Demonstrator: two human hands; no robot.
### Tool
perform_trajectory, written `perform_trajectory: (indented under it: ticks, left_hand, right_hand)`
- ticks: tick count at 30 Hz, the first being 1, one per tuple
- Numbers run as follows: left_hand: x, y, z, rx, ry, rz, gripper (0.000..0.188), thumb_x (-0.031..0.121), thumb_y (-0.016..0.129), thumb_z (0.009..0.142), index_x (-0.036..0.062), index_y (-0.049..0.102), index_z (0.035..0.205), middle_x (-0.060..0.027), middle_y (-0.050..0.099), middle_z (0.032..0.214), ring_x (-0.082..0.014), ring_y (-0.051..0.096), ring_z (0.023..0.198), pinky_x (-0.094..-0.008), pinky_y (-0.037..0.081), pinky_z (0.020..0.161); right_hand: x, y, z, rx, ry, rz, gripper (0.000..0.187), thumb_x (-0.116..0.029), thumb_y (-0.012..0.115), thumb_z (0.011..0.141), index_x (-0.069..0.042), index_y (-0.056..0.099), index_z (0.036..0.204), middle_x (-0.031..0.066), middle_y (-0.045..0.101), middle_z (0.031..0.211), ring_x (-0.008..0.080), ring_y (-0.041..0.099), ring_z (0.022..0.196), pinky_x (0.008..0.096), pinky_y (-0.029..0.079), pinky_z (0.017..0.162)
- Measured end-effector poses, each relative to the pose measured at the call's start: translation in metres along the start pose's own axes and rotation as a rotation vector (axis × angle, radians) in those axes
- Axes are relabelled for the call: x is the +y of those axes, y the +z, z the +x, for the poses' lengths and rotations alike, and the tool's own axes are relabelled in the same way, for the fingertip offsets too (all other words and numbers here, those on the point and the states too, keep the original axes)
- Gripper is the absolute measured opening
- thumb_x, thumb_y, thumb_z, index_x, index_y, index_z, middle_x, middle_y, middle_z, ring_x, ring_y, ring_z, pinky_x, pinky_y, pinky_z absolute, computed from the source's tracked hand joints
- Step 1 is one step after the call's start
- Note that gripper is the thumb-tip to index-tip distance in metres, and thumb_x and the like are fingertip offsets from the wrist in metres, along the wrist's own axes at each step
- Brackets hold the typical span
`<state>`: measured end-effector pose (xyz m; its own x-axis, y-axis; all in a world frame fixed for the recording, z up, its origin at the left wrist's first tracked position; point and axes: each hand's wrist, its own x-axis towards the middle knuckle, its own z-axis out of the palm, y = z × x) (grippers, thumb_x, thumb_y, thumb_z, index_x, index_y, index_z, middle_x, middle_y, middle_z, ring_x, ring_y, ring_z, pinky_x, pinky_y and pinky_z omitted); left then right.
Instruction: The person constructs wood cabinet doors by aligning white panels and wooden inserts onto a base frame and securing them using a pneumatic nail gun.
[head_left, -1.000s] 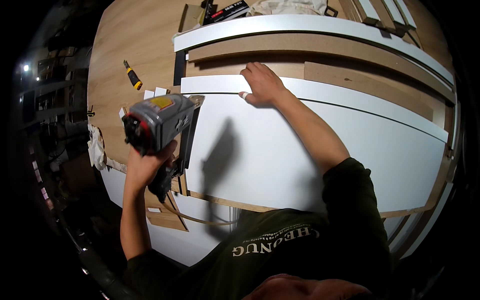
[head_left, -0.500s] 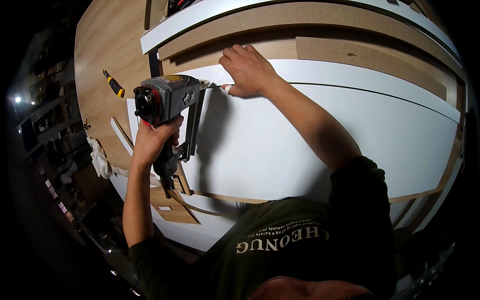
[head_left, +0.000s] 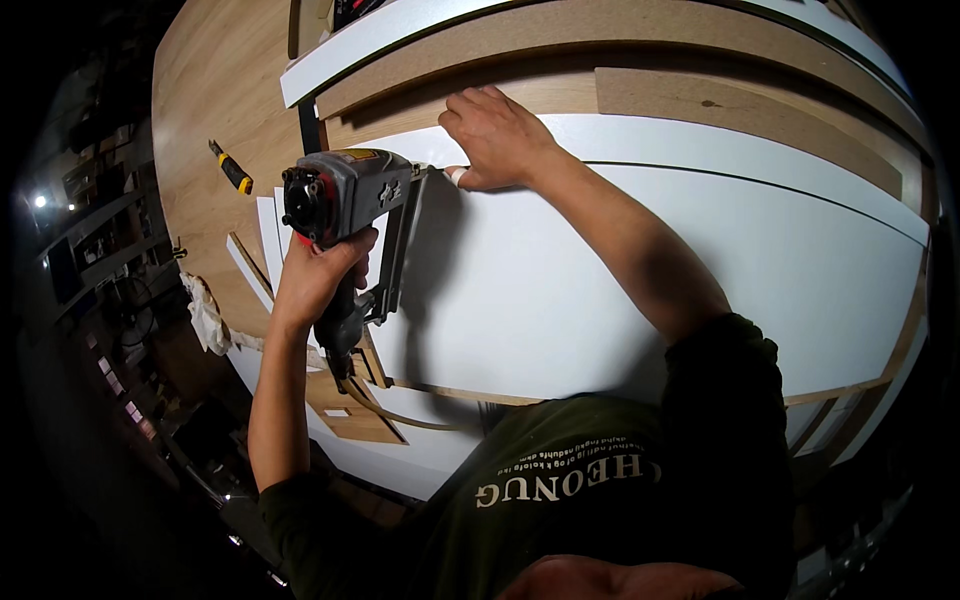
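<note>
My left hand (head_left: 318, 280) is wrapped around the handle of a grey and black air nail gun (head_left: 352, 195), with a hose (head_left: 390, 410) running from its lower end. The gun's nose points right, at the left end of the seam between a narrow white strip (head_left: 700, 148) and a large white panel (head_left: 640, 270). Close to the nose, my right hand (head_left: 500, 140) grips the strip, its fingers over the far edge and its thumb by the seam. A light wrap circles the thumb. Whether the nose touches the boards, I cannot tell.
Beyond the strip lie brown fibreboard pieces (head_left: 730, 105) and a long white-edged board (head_left: 400, 48). A yellow and black utility knife (head_left: 232, 168) rests on the wood-grain surface (head_left: 215, 90) at left. Lower down are a crumpled white cloth (head_left: 205, 315) and a wood-grain offcut (head_left: 350, 410).
The nail gun and my left hand have shifted slightly right, bringing the nose closer to my right thumb. My right hand keeps its place on the strip.
</note>
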<state>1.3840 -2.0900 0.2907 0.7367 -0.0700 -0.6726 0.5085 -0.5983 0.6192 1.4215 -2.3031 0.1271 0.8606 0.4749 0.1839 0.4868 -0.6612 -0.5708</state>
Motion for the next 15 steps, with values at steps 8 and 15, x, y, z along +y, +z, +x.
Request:
perform_trajectory:
  ticks: [8,15]
  left_hand:
    - [0.003,0.002,0.0,0.026,0.008,-0.012,0.013,0.013,0.065,0.081,0.0029,0.058,0.085,-0.0033,0.056,0.062,-0.0122,0.054,0.052,-0.0278,0.044,0.048]
    - [0.027,-0.026,-0.032,0.223,0.152,-0.035,0.023,0.018,0.061,0.081,0.0012,0.06,0.097,-0.0044,0.053,0.058,-0.0131,0.051,0.046,-0.0266,0.04,0.045]
  right_hand:
    - [0.0,0.001,0.0,0.024,-0.013,0.014,0.044,-0.034,0.074,0.065,0.0,0.064,0.092,0.0107,0.057,0.098,0.0247,0.053,0.101,0.0342,0.04,0.096]
    - [0.002,-0.005,0.001,-0.043,0.036,0.02,0.041,-0.033,0.073,0.069,-0.001,0.065,0.093,0.0097,0.058,0.097,0.0237,0.054,0.101,0.0337,0.041,0.096]
